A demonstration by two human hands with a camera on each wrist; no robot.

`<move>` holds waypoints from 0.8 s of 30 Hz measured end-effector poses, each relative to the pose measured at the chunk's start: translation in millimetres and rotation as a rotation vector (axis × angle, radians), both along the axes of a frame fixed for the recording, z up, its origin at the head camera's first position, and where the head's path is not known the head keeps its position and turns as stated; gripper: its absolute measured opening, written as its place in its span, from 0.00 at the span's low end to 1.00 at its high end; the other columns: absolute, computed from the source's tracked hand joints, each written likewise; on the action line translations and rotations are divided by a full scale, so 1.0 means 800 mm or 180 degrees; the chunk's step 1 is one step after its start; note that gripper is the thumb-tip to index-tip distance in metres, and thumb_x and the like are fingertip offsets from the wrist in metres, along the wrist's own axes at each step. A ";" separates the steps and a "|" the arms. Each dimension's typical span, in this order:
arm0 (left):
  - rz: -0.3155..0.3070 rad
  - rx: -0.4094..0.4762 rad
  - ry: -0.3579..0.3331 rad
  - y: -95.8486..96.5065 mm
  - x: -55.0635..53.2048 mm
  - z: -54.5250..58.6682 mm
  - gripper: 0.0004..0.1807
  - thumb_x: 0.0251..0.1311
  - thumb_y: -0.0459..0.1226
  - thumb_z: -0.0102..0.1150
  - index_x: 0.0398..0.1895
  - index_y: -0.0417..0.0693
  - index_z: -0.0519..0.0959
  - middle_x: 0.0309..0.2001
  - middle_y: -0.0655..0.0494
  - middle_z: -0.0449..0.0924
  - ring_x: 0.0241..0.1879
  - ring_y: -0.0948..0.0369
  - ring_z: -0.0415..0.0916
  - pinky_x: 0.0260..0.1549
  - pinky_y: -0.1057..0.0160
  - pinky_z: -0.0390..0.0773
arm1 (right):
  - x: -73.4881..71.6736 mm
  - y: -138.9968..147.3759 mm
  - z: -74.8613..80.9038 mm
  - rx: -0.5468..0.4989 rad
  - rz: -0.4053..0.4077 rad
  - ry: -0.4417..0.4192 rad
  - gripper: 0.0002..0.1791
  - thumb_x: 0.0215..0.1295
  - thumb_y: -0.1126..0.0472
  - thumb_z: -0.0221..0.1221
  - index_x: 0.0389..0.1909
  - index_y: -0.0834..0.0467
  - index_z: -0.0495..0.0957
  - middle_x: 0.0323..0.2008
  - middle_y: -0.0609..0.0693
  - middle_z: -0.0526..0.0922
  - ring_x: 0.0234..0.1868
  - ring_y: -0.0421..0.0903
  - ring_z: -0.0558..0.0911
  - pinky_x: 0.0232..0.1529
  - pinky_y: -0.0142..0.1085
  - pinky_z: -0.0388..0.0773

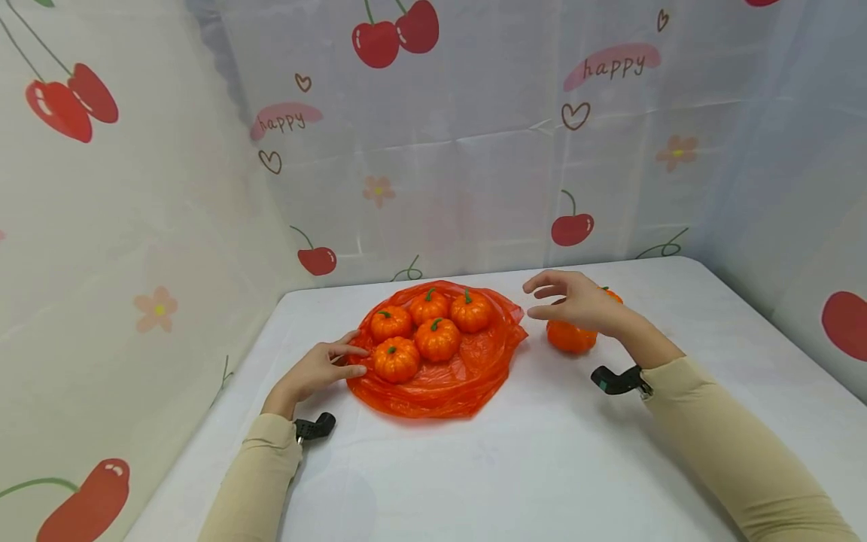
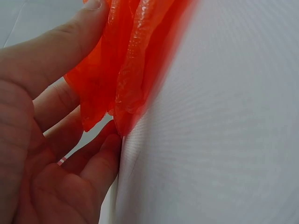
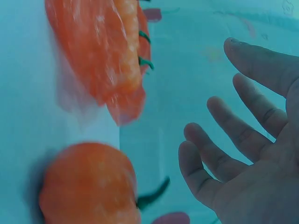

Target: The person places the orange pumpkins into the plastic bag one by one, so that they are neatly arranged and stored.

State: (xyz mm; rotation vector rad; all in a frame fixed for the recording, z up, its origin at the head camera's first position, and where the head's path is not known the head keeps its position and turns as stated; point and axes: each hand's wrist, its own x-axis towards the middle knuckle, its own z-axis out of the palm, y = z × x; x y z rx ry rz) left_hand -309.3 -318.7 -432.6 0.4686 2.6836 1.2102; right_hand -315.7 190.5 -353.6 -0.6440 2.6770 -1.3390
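Several small orange pumpkins (image 1: 436,339) with green stems sit in a spread red plastic bag (image 1: 433,399). At the bag's left edge is my left hand (image 1: 325,369), its thumb and fingers apart and touching the film. The left wrist view shows the thumb on the near side of the crumpled plastic (image 2: 128,70), with other fingers partly hidden behind it. My right hand (image 1: 576,301) hovers right of the bag, fingers spread and holding nothing. Below it lies a loose pumpkin (image 1: 571,338), and another pumpkin (image 1: 612,295) shows partly behind the hand.
A white-covered table (image 1: 474,482) carries everything. Behind it and on both sides hang pale curtains (image 1: 460,150) printed with cherries, hearts and flowers. Each wrist wears a black camera mount, at the left (image 1: 315,427) and at the right (image 1: 615,380).
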 end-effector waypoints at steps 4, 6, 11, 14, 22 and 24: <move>-0.0020 0.0009 -0.0026 0.001 0.000 -0.001 0.22 0.60 0.48 0.74 0.57 0.54 0.86 0.81 0.54 0.59 0.82 0.47 0.49 0.79 0.42 0.55 | 0.002 0.028 0.007 0.0077 -0.0224 0.0012 0.26 0.67 0.50 0.69 0.62 0.53 0.76 0.67 0.58 0.76 0.70 0.63 0.74 0.63 0.58 0.79; -0.0026 0.0011 -0.0046 0.001 0.001 0.000 0.23 0.60 0.48 0.73 0.57 0.54 0.86 0.81 0.54 0.58 0.83 0.46 0.48 0.79 0.41 0.54 | 0.001 0.042 0.010 0.0120 -0.0319 -0.0002 0.27 0.67 0.49 0.68 0.63 0.54 0.75 0.68 0.59 0.75 0.71 0.64 0.73 0.64 0.60 0.78; -0.0010 0.0019 -0.0060 0.000 0.001 -0.001 0.23 0.60 0.49 0.73 0.57 0.56 0.86 0.81 0.55 0.57 0.83 0.46 0.47 0.79 0.40 0.53 | -0.001 0.073 0.011 0.0168 -0.0500 -0.0006 0.30 0.68 0.47 0.67 0.66 0.55 0.72 0.70 0.61 0.73 0.72 0.65 0.70 0.65 0.64 0.75; 0.0011 0.0013 -0.0054 0.001 0.001 -0.001 0.22 0.59 0.49 0.74 0.57 0.56 0.86 0.81 0.55 0.58 0.83 0.46 0.48 0.79 0.41 0.55 | -0.003 0.088 0.006 0.0142 -0.0571 -0.0008 0.30 0.69 0.48 0.67 0.66 0.56 0.72 0.70 0.61 0.72 0.72 0.65 0.69 0.65 0.66 0.74; 0.0031 0.0014 -0.0091 0.003 0.003 0.001 0.24 0.59 0.50 0.74 0.58 0.55 0.86 0.81 0.55 0.58 0.83 0.47 0.47 0.79 0.41 0.54 | -0.015 0.118 -0.016 0.0029 -0.0722 -0.0049 0.31 0.70 0.50 0.66 0.67 0.59 0.70 0.72 0.63 0.69 0.74 0.67 0.65 0.67 0.68 0.70; 0.0030 0.0014 -0.0085 0.003 0.002 0.002 0.25 0.59 0.51 0.74 0.58 0.55 0.86 0.81 0.55 0.57 0.83 0.46 0.47 0.79 0.40 0.54 | -0.018 0.123 -0.019 0.0001 -0.0748 -0.0055 0.32 0.69 0.50 0.67 0.67 0.60 0.69 0.73 0.65 0.66 0.75 0.68 0.63 0.67 0.69 0.69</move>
